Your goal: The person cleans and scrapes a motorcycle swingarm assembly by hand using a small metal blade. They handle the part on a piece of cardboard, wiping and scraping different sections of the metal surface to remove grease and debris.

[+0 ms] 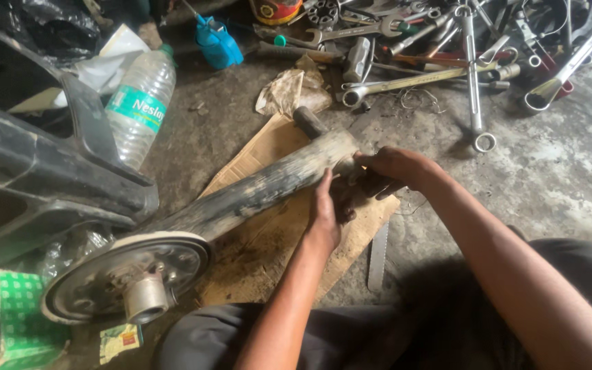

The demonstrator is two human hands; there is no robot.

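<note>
Your left hand (325, 209) is cupped flat against the near side of the grimy axle tube (262, 188), fingers wrapped loosely on it, close to its upper end. Your right hand (395, 168) is closed over that same end, fingers curled around the tip; what they pinch underneath is hidden. The tube lies diagonally on a piece of cardboard (268, 253) on the concrete floor (556, 171), its lower end running into a round brake drum plate (128, 274) at lower left. A clear plastic bottle (142, 103) lies just left of the cardboard. A pile of spanners (433, 75) sits on the floor beyond the hands, well apart from them.
</note>
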